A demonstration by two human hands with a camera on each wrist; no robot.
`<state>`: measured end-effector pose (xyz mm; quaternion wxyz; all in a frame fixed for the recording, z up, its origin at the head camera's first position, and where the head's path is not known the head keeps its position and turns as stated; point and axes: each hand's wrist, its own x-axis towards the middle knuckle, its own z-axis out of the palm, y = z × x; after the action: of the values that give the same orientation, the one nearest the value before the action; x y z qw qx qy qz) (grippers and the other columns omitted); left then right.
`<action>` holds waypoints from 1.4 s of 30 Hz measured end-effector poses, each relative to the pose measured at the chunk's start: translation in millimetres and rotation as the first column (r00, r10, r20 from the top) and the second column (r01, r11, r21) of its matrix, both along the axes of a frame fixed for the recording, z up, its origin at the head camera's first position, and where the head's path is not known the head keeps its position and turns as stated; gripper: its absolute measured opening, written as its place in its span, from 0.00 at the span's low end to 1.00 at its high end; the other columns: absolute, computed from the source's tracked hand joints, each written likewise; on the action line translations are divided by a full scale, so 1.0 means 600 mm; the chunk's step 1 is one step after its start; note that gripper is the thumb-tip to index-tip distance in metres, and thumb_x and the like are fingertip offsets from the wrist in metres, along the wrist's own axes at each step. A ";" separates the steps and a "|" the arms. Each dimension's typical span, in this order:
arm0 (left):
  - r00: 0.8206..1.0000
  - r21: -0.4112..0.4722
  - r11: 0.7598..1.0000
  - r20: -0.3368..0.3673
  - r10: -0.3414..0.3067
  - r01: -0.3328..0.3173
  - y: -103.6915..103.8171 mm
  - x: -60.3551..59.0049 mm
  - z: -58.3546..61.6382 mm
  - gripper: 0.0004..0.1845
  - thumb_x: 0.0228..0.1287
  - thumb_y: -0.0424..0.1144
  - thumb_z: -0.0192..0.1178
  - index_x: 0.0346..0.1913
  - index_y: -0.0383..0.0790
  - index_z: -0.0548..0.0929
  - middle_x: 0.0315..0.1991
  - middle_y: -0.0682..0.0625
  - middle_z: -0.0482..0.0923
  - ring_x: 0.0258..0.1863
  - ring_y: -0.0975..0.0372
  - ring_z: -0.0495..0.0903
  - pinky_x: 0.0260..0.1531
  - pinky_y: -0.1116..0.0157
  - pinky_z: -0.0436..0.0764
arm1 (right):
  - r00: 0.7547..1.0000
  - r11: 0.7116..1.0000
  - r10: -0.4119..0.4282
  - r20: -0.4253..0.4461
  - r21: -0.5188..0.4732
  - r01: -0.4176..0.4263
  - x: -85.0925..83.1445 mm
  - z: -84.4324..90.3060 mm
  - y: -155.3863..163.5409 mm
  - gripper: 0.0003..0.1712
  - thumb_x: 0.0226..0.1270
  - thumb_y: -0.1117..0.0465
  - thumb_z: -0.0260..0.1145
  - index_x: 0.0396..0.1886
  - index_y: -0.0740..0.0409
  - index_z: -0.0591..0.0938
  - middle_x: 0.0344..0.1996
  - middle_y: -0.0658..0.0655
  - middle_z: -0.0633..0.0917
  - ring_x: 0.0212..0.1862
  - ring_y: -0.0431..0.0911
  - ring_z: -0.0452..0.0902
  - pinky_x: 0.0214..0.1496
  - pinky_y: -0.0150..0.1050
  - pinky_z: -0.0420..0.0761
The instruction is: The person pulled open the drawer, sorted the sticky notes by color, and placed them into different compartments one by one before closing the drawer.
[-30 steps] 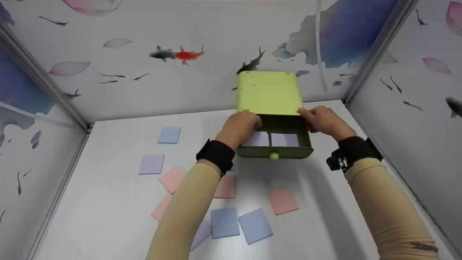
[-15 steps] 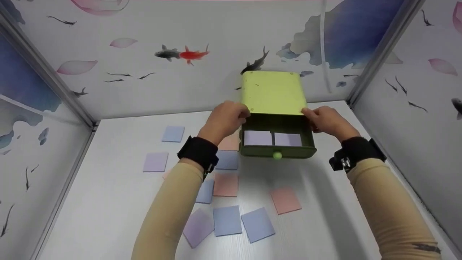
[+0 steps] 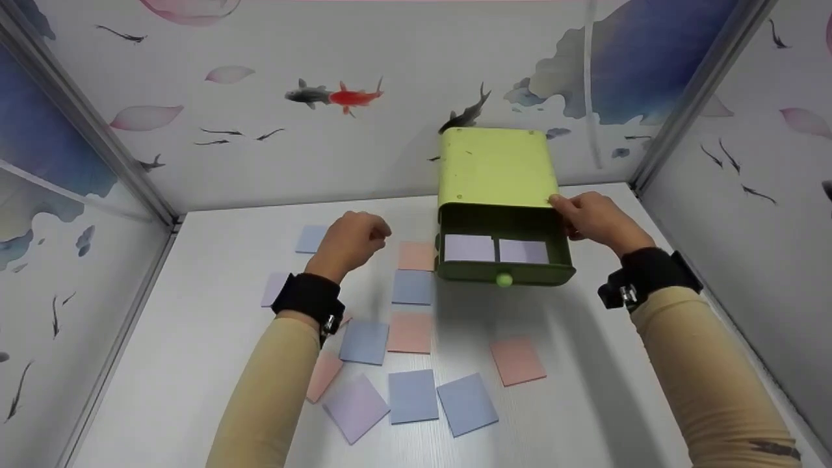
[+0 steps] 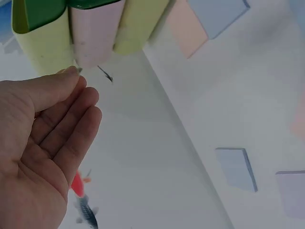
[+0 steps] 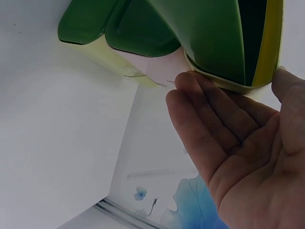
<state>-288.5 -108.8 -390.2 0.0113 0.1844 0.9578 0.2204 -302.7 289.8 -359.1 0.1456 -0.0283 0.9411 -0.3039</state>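
I see the yellow-green drawer cabinet [image 3: 497, 166] standing near the back wall [image 3: 364, 149] on the white surface [image 3: 208, 338]. Its top drawer [image 3: 468, 271] is pulled out, with a round green knob [image 3: 504, 280] on the front. Two purple tiles [image 3: 469, 248] lie side by side in that drawer. The person's right hand [image 3: 597, 218] grips the cabinet's front right corner, thumb on top. The left hand [image 3: 351, 239] is up in the air to the left of the cabinet, fingers softly bent and holding nothing. Just left of the cabinet I see a pink tile [image 3: 415, 256], then a blue tile [image 3: 411, 287] nearer the person. More pink, blue and purple square tiles [image 3: 356, 409] lie in front of the cabinet and to its left. From the left wrist, I see a pink layer [image 4: 94, 38] in the cabinet's middle.
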 end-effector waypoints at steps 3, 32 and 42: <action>0.998 -0.026 1.000 0.068 0.017 -0.015 -0.008 0.007 -0.020 0.12 0.66 0.33 0.61 0.50 0.39 0.86 0.45 0.45 0.85 0.47 0.53 0.82 0.50 0.56 0.81 | 1.000 1.000 -0.004 0.006 -0.009 0.004 0.000 -0.001 0.001 0.39 0.75 0.35 0.41 0.38 0.68 0.79 0.30 0.57 0.78 0.38 0.47 0.79 0.49 0.45 0.83; 0.967 -0.109 0.979 0.174 0.188 -0.171 -0.200 0.041 -0.123 0.15 0.64 0.27 0.59 0.53 0.30 0.82 0.48 0.35 0.83 0.50 0.45 0.80 0.51 0.50 0.79 | 1.000 0.999 -0.014 0.007 -0.032 0.014 0.000 0.000 -0.001 0.37 0.74 0.35 0.43 0.32 0.65 0.78 0.26 0.54 0.77 0.38 0.48 0.79 0.50 0.46 0.83; 0.941 -0.153 0.954 0.188 0.283 -0.256 -0.237 0.031 -0.153 0.19 0.64 0.24 0.54 0.58 0.28 0.78 0.57 0.31 0.78 0.60 0.39 0.74 0.62 0.43 0.71 | 1.000 0.999 -0.004 0.016 -0.034 0.005 -0.001 0.001 0.001 0.38 0.75 0.36 0.43 0.37 0.67 0.78 0.28 0.55 0.77 0.40 0.48 0.80 0.51 0.47 0.84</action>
<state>-269.8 -250.7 -481.7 0.0926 0.0263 0.9795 0.1770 -303.5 290.2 -358.5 0.1522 -0.0263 0.9345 -0.3206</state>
